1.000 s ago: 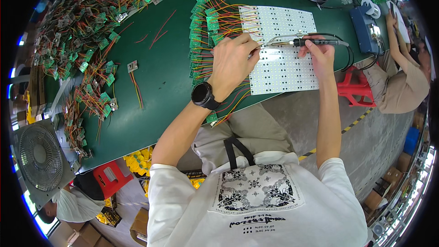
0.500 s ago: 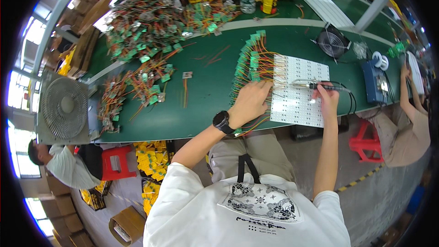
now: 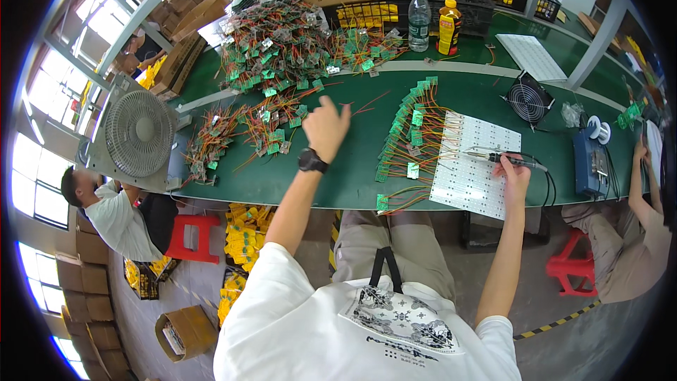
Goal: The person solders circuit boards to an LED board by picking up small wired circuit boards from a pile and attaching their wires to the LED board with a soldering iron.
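Note:
My left hand [image 3: 326,129] is over the green table, beside the loose wired circuit boards [image 3: 273,127]. Its thumb and index finger are apart; the other fingers are partly hidden and nothing shows in its grip. My right hand [image 3: 515,180] is closed around a soldering iron [image 3: 501,158], whose thin metal tip reaches over a white perforated panel [image 3: 476,194]. Along the panel's left side lies a fanned row of small green circuit boards [image 3: 398,134], their red and yellow wires running to its edge. One green board [image 3: 382,202] lies apart near the table's front edge.
A large heap of wired boards [image 3: 275,42] stands far left. Behind are a water bottle [image 3: 419,25] and a yellow-capped drink bottle [image 3: 448,32]. A small black fan [image 3: 529,99] and a blue soldering station [image 3: 591,162] stand right. People sit at both sides.
My left hand has left the board row and moved left toward the loose boards. The right hand still holds the soldering iron over the panel. The whole view has shifted.

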`<state>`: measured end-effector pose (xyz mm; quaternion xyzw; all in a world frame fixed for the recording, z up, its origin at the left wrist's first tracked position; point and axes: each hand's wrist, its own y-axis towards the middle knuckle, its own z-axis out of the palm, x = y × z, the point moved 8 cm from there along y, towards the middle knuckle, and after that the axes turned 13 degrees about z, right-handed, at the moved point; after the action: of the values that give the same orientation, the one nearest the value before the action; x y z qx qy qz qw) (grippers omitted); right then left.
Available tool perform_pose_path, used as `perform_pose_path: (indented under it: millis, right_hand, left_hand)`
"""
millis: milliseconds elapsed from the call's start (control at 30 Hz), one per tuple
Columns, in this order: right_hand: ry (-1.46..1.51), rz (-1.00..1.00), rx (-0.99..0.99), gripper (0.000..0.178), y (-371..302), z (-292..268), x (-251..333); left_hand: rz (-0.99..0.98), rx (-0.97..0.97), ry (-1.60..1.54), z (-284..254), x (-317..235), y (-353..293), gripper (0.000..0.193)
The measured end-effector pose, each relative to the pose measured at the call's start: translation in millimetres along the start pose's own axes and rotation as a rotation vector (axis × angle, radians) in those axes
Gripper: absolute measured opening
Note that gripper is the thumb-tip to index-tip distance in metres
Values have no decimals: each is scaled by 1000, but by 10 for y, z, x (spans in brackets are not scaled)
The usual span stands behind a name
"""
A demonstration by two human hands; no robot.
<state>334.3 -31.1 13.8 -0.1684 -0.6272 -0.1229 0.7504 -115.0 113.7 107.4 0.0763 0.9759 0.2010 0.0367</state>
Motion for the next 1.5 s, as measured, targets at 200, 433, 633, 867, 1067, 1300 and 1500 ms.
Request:
perform_pose_path:
  millis: [200,433,633,867,1067,1300,1500]
  right_hand:
    - [65,3,-15,16,-5,-35,-12]
    - [100,-16,39,16,-1,-24,-18]
    - [81,6,33,15,-55,-8,4]
    - [23,5,6,18,3,32,33]
    - [21,-8,-31,19,-3,9,18]
    - [11,2,-31,21,15,-56,-82]
    - [72,26,-47,21,14,-122,-84]
  left_hand:
    - [-83,375,-383,776,866,110,51]
    - [-249,657,-1019,508,924,-360,42]
    - [-190,142,-1462,-193,885,-479,38]
    - [-23,248,-837,218,898,-958,21]
    - [167,441,-612,110,843,-783,18]
    - [-78,393,-1126,249,861,-1207,23]
    - [-75,282,-1423,128,181,-1122,21]
